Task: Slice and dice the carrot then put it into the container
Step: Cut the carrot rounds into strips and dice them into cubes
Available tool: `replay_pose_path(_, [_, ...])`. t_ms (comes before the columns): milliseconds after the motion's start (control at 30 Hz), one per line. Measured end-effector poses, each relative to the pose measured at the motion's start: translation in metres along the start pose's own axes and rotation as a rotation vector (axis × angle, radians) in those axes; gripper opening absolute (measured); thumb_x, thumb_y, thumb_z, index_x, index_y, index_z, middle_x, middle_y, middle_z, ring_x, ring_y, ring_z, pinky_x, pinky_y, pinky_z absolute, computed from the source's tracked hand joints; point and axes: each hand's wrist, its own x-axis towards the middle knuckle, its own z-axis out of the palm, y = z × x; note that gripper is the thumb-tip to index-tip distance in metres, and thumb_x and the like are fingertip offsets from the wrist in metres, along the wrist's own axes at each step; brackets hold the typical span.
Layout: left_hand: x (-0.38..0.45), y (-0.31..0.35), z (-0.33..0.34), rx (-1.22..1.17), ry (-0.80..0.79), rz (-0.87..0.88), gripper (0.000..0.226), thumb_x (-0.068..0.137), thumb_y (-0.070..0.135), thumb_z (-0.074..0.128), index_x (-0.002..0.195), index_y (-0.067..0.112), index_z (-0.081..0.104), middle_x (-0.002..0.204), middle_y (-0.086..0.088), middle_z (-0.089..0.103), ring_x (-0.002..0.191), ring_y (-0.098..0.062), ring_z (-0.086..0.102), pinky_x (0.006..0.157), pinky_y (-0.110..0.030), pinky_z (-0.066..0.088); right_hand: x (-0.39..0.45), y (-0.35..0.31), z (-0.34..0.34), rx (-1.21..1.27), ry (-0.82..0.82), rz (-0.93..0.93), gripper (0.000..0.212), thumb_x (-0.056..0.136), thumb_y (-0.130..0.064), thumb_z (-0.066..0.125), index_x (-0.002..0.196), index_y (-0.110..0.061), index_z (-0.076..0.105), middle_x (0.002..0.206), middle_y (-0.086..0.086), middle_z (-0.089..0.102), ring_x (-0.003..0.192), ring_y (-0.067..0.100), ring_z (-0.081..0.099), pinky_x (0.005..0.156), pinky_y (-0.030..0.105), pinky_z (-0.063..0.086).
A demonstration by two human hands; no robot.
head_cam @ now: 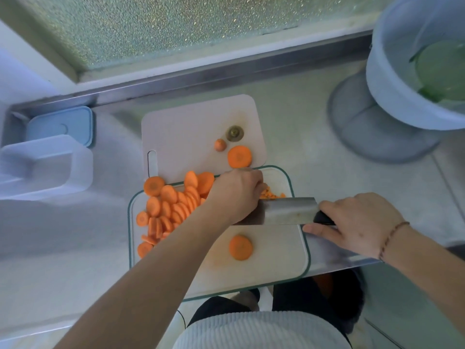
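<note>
Our right hand (357,222) grips the cleaver (284,210); our left hand (236,195) curls over carrot pieces (270,193), sliced rounds (171,205) just left.

Container (45,167) sits left of board (276,263) holding carrot slices (171,207).

Steel counter (314,137) with raised back rim, frosted pebbled window (176,26) behind, soft daylight, pale wall at left

1. Big pale bucket (392,79) sits far right on the steel bench (314,137), something green inside (can't tell what).
2. Frosted window (176,28) runs behind the bench.
</note>
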Motion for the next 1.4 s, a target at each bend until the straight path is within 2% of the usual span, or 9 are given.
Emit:
replay_pose_path(167, [0.001, 0.001, 0.001, -0.004, -0.082, 0.080, 0.030, 0.094, 0.048, 0.064, 0.088, 0.020, 0.061, 0.083, 0.006, 0.056, 0.080, -0.016, 0.051, 0.065, -0.032, 0.034, 0.000, -0.001, -0.002, -0.018, -0.033, -0.004, 0.076, 0.064, -0.079, -0.016, 0.085, -0.029, 0.038, 0.083, -0.007, 0.065, 0.077, 0.016, 0.064, 0.059, 0.030, 0.036])
replay_pose_path(300, [0.003, -0.003, 0.006, -0.014, -0.003, 0.094, 0.025, 0.099, 0.028, 0.053, 0.096, 0.008, 0.067, 0.096, -0.010, 0.066, 0.093, -0.033, 0.061, 0.070, -0.036, 0.040, -0.001, -0.002, -0.001, -0.043, -0.023, -0.009, 0.075, 0.066, -0.079, -0.014, 0.087, -0.029, 0.038, 0.082, -0.008, 0.063, 0.077, 0.015, 0.064, 0.059, 0.029, 0.037])
replay_pose_path(433, [-0.017, -0.011, -0.010, -0.276, 0.352, 0.114, 0.024, 0.094, 0.008, 0.048, 0.103, 0.003, 0.070, 0.098, -0.010, 0.066, 0.090, -0.026, 0.063, 0.073, -0.036, 0.052, -0.016, 0.000, 0.003, 0.078, -0.008, 0.087, 0.080, 0.062, -0.080, -0.014, 0.088, -0.033, 0.045, 0.071, -0.009, 0.059, 0.072, 0.011, 0.062, 0.059, 0.026, 0.042])
replay_pose_path(567, [-0.080, -0.018, -0.015, -0.357, 0.762, 0.052, 0.013, 0.091, -0.004, 0.054, 0.091, -0.005, 0.067, 0.092, -0.009, 0.063, 0.084, -0.018, 0.058, 0.079, -0.023, 0.047, -0.049, -0.011, 0.023, 0.736, 0.018, 0.235, 0.059, 0.071, -0.090, 0.005, 0.077, -0.056, 0.053, 0.055, -0.010, 0.056, 0.050, 0.005, 0.052, 0.052, 0.024, 0.039])
replay_pose_path(667, [-0.122, -0.025, 0.026, -0.222, 0.582, 0.233, 0.008, 0.089, 0.003, 0.064, 0.097, 0.003, 0.066, 0.097, -0.011, 0.064, 0.089, -0.026, 0.061, 0.078, -0.035, 0.051, -0.063, -0.036, 0.026, 0.982, -0.086, 0.252, 0.056, 0.070, -0.093, 0.022, 0.068, -0.048, 0.055, 0.052, -0.006, 0.052, 0.047, 0.002, 0.047, 0.051, 0.027, 0.038])
replay_pose_path(767, [-0.143, -0.031, 0.068, -0.070, 0.400, 0.269, 0.022, 0.090, 0.019, 0.072, 0.110, 0.011, 0.065, 0.115, -0.010, 0.064, 0.100, -0.031, 0.059, 0.089, -0.040, 0.051, -0.061, -0.062, 0.022, 0.983, -0.167, 0.208, 0.033, 0.087, -0.053, 0.036, 0.063, -0.060, 0.058, 0.063, -0.038, 0.057, 0.067, -0.014, 0.057, 0.058, 0.007, 0.037])
replay_pose_path(833, [-0.146, -0.030, 0.080, -0.062, 0.394, 0.241, 0.022, 0.093, 0.024, 0.070, 0.107, 0.007, 0.071, 0.117, -0.011, 0.065, 0.104, -0.031, 0.057, 0.094, -0.040, 0.050, -0.059, -0.072, 0.027, 0.928, -0.175, 0.220, 0.034, 0.083, -0.056, 0.033, 0.067, -0.049, 0.062, 0.079, -0.051, 0.054, 0.083, -0.021, 0.055, 0.067, 0.001, 0.037])
replay_pose_path(967, [-0.138, -0.021, 0.088, -0.123, 0.422, 0.219, 0.016, 0.093, 0.018, 0.071, 0.102, 0.005, 0.072, 0.113, -0.009, 0.065, 0.102, -0.028, 0.056, 0.094, -0.036, 0.051, -0.063, -0.079, 0.050, 0.874, -0.086, 0.299, 0.065, 0.081, -0.079, 0.017, 0.078, -0.034, 0.064, 0.075, -0.026, 0.067, 0.076, -0.004, 0.063, 0.068, 0.014, 0.046])
replay_pose_path(1400, [-0.131, -0.014, 0.094, -0.103, 0.452, 0.295, 0.017, 0.096, 0.013, 0.063, 0.104, 0.004, 0.075, 0.109, -0.009, 0.069, 0.101, -0.030, 0.062, 0.094, -0.036, 0.052, -0.078, -0.088, 0.046, 0.851, -0.057, 0.358, 0.067, 0.083, -0.070, 0.022, 0.060, -0.014, 0.050, 0.057, -0.007, 0.058, 0.053, 0.009, 0.053, 0.054, 0.020, 0.039])
